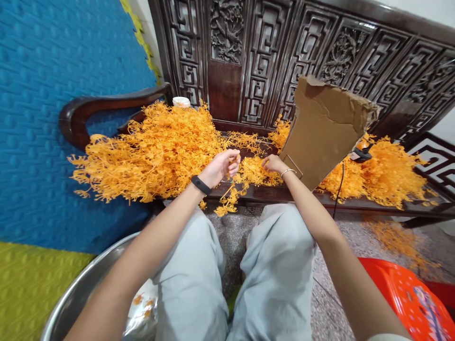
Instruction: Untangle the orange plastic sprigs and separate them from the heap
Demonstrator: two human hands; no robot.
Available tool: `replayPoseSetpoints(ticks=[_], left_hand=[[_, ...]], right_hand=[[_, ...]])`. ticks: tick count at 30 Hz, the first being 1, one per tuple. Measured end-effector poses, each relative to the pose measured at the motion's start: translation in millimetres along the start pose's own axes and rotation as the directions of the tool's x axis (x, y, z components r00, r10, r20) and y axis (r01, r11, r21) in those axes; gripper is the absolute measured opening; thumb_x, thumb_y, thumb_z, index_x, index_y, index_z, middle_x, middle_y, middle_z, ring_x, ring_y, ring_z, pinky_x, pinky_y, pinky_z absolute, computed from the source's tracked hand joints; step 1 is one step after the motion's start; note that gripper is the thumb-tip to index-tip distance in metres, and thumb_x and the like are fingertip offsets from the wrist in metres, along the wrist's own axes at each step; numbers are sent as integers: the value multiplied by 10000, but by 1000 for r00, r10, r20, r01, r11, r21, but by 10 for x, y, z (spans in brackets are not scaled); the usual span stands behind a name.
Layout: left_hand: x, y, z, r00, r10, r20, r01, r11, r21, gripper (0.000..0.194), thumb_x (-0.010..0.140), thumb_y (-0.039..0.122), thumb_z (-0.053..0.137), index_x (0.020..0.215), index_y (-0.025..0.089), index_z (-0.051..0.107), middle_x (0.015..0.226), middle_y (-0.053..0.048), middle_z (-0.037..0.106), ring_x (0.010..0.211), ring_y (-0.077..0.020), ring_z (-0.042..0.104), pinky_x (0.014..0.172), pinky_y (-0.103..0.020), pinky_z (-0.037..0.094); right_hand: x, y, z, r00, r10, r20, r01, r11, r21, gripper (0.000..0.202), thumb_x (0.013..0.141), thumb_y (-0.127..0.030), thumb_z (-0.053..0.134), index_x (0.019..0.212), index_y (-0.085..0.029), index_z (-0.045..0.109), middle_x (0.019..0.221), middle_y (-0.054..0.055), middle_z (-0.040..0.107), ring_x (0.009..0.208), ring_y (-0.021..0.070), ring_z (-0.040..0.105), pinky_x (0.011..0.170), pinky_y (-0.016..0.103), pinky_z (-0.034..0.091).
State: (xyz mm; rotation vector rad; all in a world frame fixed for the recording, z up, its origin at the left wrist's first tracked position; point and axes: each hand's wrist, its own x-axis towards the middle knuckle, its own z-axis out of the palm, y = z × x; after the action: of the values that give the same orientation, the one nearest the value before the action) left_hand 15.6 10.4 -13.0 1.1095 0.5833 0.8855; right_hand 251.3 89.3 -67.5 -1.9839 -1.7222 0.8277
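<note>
My left hand [225, 169], with a black band at the wrist, has its fingers curled closed around an orange artificial foliage sprig [229, 199] that hangs below it past the bench edge. My right hand [274, 164], wearing a thin bracelet, reaches down at a small heap of orange sprigs [256, 171]. Its fingers are bent together, and what lies between them is hidden. A large pile of the same orange foliage [152, 151] rises to the left of my left hand. The dark wooden bench [263, 193] carries all of it.
A cardboard piece [320, 132] stands propped on the bench, beside more orange foliage [387, 170] and a black device [361, 153] with a cord. A white cup [181, 102] is behind the left pile. A metal basin [64, 303] and a red stool [394, 289] flank my legs.
</note>
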Motion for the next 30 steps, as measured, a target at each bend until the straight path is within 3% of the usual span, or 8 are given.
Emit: replayPoseSetpoints(ticks=[6,9,12,15,18,23,26,30], left_hand=[[11,-2,-21,1000,-9,13,9,1000,-2,256,799,309,494,595,155,502,427,61,319,378,-54,340,420,-187,284],[15,-2,-31,1000,-13,9,13,1000,1,266,796,321,500,588,155,500,426,62,316,378,-54,340,419,-188,281],[20,-10,-36,1000,-11,7,11,1000,10,272,786,339,513,587,156,495,429,65,309,377,-52,334,418,-192,273],[28,-31,-37,999,41,-35,-39,998,47,250,740,332,595,600,155,487,451,70,334,393,-42,335,421,-191,256],[30,-51,-27,991,98,-87,-86,988,132,252,610,259,740,673,149,521,539,66,433,435,-24,353,426,-185,240],[17,-66,4,992,83,-95,-50,949,311,324,513,207,806,754,136,602,651,42,531,496,-27,378,433,-195,220],[14,-81,10,984,159,-78,-114,906,406,267,505,200,814,682,123,629,593,50,511,523,-39,381,486,-202,269],[17,-103,12,988,151,-42,-117,888,444,221,568,264,788,706,123,690,595,25,573,562,-68,444,562,-222,330]], right_hand=[[-246,-294,-109,969,-244,-29,242,927,288,142,840,-138,516,868,-133,656,816,69,689,626,85,613,573,201,476],[-481,-444,-145,867,-492,73,401,777,485,235,879,-303,494,953,-161,667,950,84,693,820,116,639,702,233,499],[-674,-562,-150,744,-632,218,512,749,421,255,772,-308,639,993,-186,673,972,51,694,866,137,623,755,264,487],[-778,-646,-128,703,-668,244,611,743,273,155,691,-224,699,832,-158,693,778,20,688,699,123,595,691,266,462],[-844,-711,-108,675,-716,177,691,698,190,64,723,-208,666,722,-144,665,685,6,648,645,109,553,661,261,429],[-947,-786,-96,687,-726,18,686,657,313,121,754,-254,648,749,-137,617,730,13,622,658,101,537,627,250,423],[-973,-803,-91,720,-693,22,612,650,450,195,739,-316,671,755,-144,581,718,11,606,626,95,543,596,247,445],[-975,-809,-105,741,-671,15,558,629,541,244,722,-359,688,736,-159,551,690,2,587,605,91,541,603,255,468]])
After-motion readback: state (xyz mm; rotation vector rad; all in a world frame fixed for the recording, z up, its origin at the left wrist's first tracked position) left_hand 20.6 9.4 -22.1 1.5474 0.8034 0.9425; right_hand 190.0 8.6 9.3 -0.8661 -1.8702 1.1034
